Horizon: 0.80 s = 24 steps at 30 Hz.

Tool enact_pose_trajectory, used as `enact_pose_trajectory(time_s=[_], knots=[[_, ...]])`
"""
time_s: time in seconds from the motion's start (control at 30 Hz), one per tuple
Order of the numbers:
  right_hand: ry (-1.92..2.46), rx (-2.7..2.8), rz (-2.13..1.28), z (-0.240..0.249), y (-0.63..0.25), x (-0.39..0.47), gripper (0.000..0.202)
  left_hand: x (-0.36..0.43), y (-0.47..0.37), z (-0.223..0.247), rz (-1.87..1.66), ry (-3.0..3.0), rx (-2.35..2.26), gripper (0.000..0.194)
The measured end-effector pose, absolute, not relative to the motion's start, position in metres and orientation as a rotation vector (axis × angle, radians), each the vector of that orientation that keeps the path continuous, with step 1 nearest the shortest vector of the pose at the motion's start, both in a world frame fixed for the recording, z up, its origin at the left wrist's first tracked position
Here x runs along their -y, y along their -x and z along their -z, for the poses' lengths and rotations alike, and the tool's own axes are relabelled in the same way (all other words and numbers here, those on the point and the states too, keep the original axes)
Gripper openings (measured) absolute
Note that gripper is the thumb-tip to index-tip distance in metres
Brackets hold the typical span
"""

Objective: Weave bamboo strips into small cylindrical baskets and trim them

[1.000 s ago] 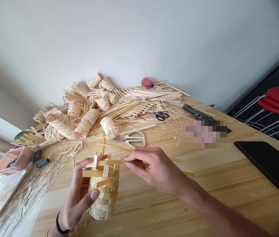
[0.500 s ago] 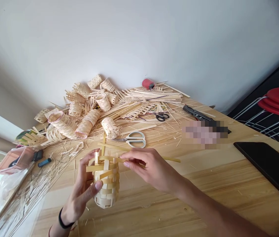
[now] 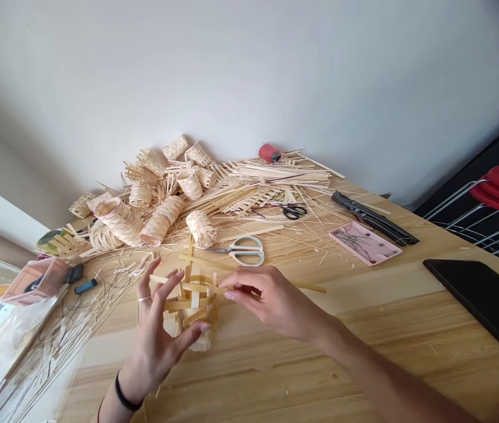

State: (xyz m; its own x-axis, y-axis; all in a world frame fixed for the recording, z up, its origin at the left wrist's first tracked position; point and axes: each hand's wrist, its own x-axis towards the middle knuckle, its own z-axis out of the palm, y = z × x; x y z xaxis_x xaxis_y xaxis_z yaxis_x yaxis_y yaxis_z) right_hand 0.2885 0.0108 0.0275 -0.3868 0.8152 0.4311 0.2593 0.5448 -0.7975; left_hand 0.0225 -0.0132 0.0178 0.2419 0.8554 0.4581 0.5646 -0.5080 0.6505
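Note:
A small cylindrical basket (image 3: 195, 301) of pale and yellow woven strips is in front of me, smeared by motion. My left hand (image 3: 161, 320) is at its left side with fingers spread and raised. The left thumb overlaps the basket's lower front; whether it presses there I cannot tell. At the upper right rim, my right hand (image 3: 260, 294) pinches a yellow strip (image 3: 223, 289) between thumb and fingers. The strip runs across the basket's top, and a yellow end (image 3: 313, 287) shows beyond the right hand. White-handled scissors (image 3: 248, 251) lie just behind.
Finished baskets (image 3: 161, 220) and loose strips (image 3: 275, 174) are heaped along the wall. Black scissors (image 3: 294, 211), a red spool (image 3: 270, 153), a pink tray (image 3: 384, 254) of thin pieces, a black long-handled tool (image 3: 372, 218) and a black tablet-like slab (image 3: 474, 299) lie around. A pink bin (image 3: 40, 282) stands left.
My left fingers have come off their wrap around the basket and spread apart. The basket has shifted slightly right and blurred. My right hand keeps its pinch on the strip.

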Motion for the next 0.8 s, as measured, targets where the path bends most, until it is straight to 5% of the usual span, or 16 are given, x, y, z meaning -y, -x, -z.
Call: enact_pose_trajectory(time_s=[0.5, 0.8], knots=[[0.800, 1.960, -0.696, -0.024, -0.286, -0.010, 0.013, 0.019, -0.024, -0.034, -1.064, -2.663, -1.295, 0.082], [0.801, 1.961, -0.596, -0.021, -0.286, -0.010, 0.012, 0.020, -0.025, -0.036, -1.125, -2.736, -1.285, 0.063]])
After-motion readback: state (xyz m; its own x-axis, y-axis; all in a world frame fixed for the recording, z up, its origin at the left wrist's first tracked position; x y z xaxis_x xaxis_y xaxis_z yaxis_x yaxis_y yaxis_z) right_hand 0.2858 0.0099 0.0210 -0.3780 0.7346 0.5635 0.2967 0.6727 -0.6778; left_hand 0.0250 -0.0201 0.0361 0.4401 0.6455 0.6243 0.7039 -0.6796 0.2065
